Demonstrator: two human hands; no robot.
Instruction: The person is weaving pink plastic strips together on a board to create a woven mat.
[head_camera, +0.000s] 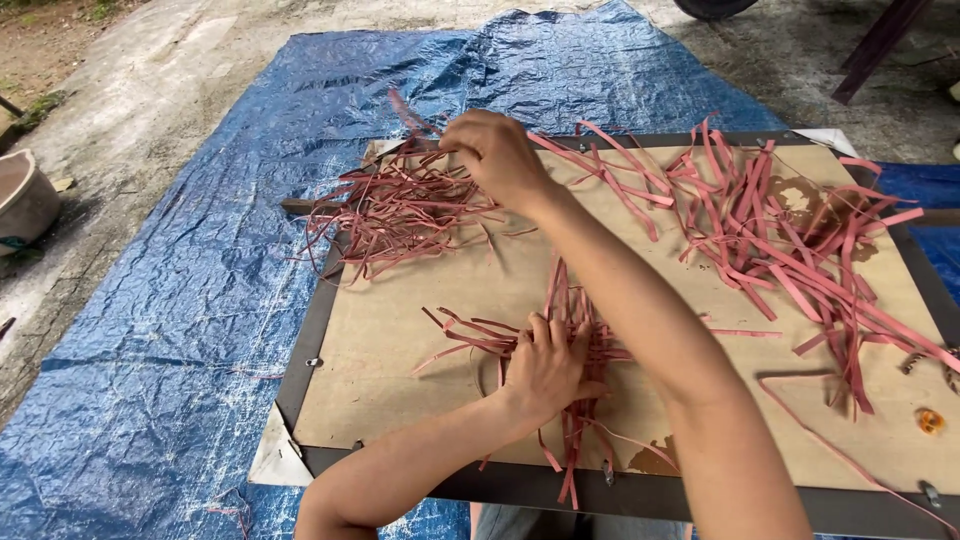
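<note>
A flat brown board with a dark frame lies on a crinkled blue tarp spread over rough concrete. Thin, flat pinkish-red strips, limp and curling like cut rubber or leather, lie on it in three heaps.

The left hand, near 6 o'clock on the board, presses flat on the small crossed bundle, fingers spread and extended over the strips rather than curled around them. The right hand reaches across to 11 o'clock, fingers bent and pinched together on strips at the edge of the tangled narrow-strip pile.

A looser heap of wider strips sprawls from 1 to 3 o'clock. A small orange object sits near 4 o'clock. A round tan basin stands off the tarp at 9 o'clock.
</note>
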